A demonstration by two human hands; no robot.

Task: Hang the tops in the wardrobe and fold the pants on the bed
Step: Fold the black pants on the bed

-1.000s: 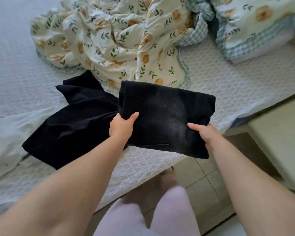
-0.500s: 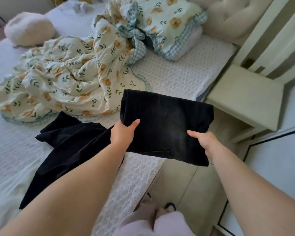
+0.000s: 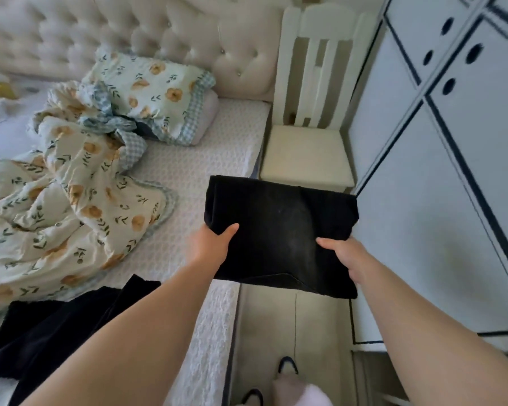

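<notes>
Two black garments show on my feed. Far left: (a) a floral quilt (image 3: 71,200) lies crumpled on the bed (image 3: 206,159). (b) Below the quilt, an unfolded dark garment (image 3: 56,326) lies spread on the mattress, partly hidden by the left forearm. I cannot tell what kind of garment it is. (c) Further in, a floral pillow (image 3: 153,95) rests against the tufted headboard (image 3: 159,33). (operator)

Where are the pants, and what holds them? (desk)

Centre: (d) the left hand (image 3: 211,247) grips the left side of the pants, thumb on top and fingers underneath, out of my sight. (e) The folded black pants (image 3: 279,232) are held off the bed, over its near edge and the strip of floor beside it. (f) The right hand (image 3: 346,259) pinches their lower right part the same way, thumb on top. (operator)

And to the right? (desk)

Right of the bed: (g) a cream chair (image 3: 305,153) stands just beside the mattress corner, its back near the headboard. Far right: (h) the white wardrobe (image 3: 452,200), with dark trim lines and round holes in the upper panels, has its doors closed. The pants are near it and not touching it. (operator)
</notes>
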